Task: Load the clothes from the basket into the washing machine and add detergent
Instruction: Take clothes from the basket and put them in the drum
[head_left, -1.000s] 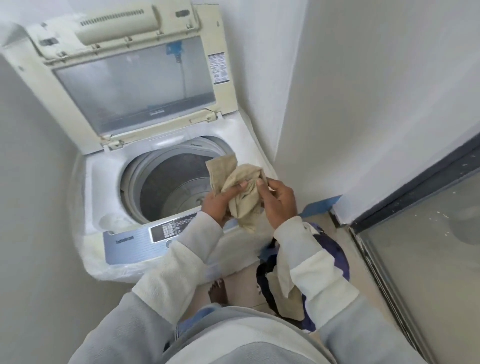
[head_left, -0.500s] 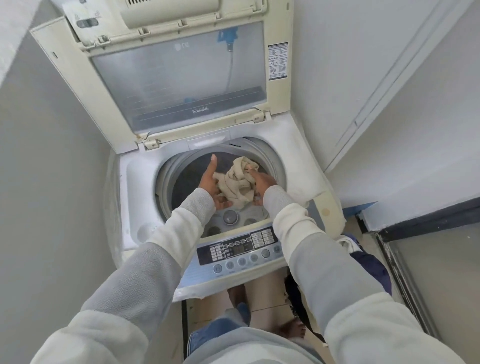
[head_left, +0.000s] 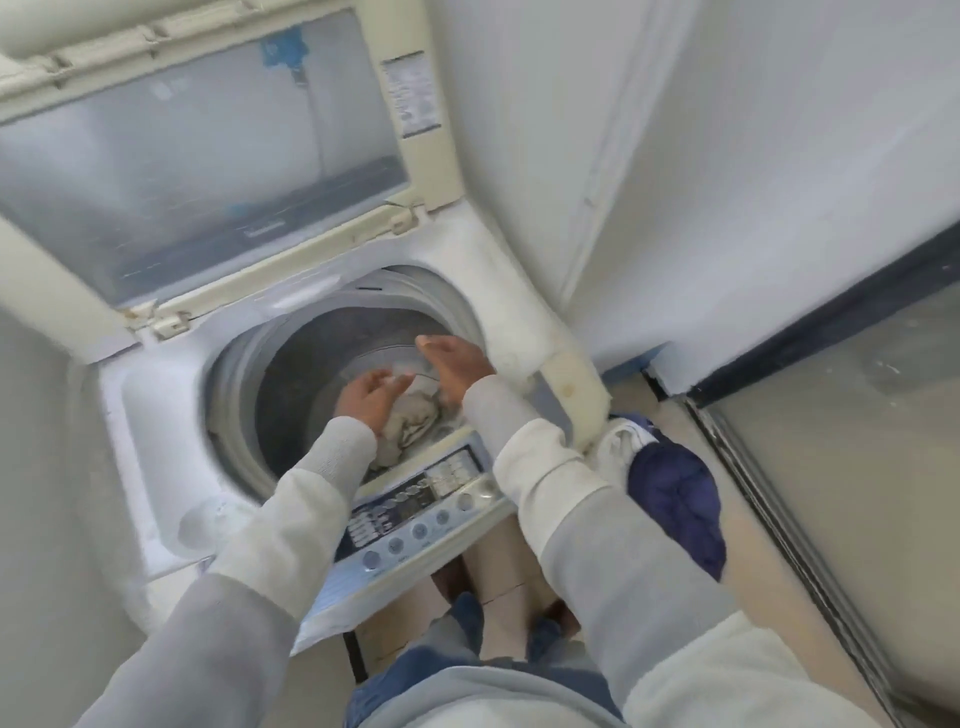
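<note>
- Over the mouth of the drum (head_left: 311, 374) of the washing machine (head_left: 156, 395), 2 hands hang with palms turned toward each other and a gap between them. The left hand (head_left: 371, 397) is lower and nearer the person, the right hand (head_left: 457, 364) higher.
- On the left hand the fingers (head_left: 397, 382) are straight and loosely spread and hold nothing. On the right hand the fingers (head_left: 434, 343) are extended, lightly bent, and grip nothing either. Motion blur hides whether any fingertip brushes fabric.
- Just below the fingers, 1 beige cloth (head_left: 410, 421) lies crumpled at the bottom of the drum, toward its near wall. Empty, facing palms above it suit a garment let fall, not one being pushed down.
- Behind the fingers the lid (head_left: 208, 156) stands tipped up, which leaves the whole opening free for both arms. The control panel (head_left: 421, 499) sits under the wrists.
- Right of the right fingers and lower, beside the machine, a dark blue garment (head_left: 675, 499) and a white garment (head_left: 618, 441) are heaped together. The basket under them cannot be made out. Kept this close, the pile needs only a short reach.
- Judged from this, loading is at an early stage, and no detergent is in view.
</note>
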